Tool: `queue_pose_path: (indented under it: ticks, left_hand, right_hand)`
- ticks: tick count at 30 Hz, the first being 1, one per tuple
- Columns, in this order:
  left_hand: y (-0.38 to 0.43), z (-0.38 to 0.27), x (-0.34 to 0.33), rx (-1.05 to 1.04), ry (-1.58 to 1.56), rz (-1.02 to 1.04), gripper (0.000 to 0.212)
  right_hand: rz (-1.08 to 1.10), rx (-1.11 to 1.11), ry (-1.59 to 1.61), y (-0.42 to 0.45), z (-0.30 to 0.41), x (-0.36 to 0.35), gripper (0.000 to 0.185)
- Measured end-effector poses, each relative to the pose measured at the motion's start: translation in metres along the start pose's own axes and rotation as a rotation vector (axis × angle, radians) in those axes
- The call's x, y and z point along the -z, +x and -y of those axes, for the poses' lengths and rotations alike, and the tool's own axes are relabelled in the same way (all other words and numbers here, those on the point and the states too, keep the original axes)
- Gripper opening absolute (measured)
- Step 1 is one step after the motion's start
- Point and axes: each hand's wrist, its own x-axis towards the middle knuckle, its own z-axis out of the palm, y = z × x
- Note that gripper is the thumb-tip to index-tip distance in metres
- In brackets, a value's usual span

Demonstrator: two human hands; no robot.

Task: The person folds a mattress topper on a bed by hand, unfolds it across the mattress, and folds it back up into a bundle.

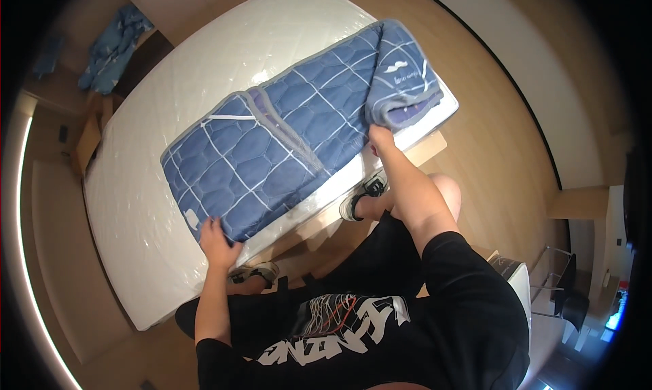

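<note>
A folded blue quilted mattress pad (316, 94) with white grid lines and grey binding lies across a bare white mattress (147, 150), which has a shiny, plastic-like cover. My left hand (219, 243) rests at the pad's near left corner, its fingers spread on the fabric and the thumb apart. At the pad's near edge on the right, my right hand (381, 138) grips the fabric below a folded-over end that shows a purple underside. The fingers of my right hand are partly hidden.
Blue patterned bedding (114, 51) hangs over a wooden piece at the upper left. The wooden bed base (318, 226) juts out below the mattress beside my feet. Another white mattress (519, 288) is behind me at the right. A black chair (570, 293) stands farther right.
</note>
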Motion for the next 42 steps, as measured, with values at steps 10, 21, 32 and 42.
queue_pose_path:
  ticks: [10, 21, 32, 42]
  left_hand:
    - [0.072, 0.058, -0.037, 0.111, -0.062, 0.211, 0.047]
    - [-0.2, 0.32, 0.12, 1.566, -0.132, 0.21, 0.039]
    - [0.049, 0.093, -0.062, 1.231, 0.12, 0.116, 0.093]
    - [0.033, 0.106, -0.113, 1.057, 0.147, -0.242, 0.093]
  right_hand:
    - [0.085, 0.601, -0.686, 0.043, 0.051, 0.055, 0.06]
    - [-0.264, 0.075, -0.433, 0.168, 0.044, 0.187, 0.045]
    - [0.425, 0.924, -1.529, -0.036, 0.101, -0.075, 0.029]
    - [0.347, 1.076, -1.191, -0.017, 0.178, -0.257, 0.04]
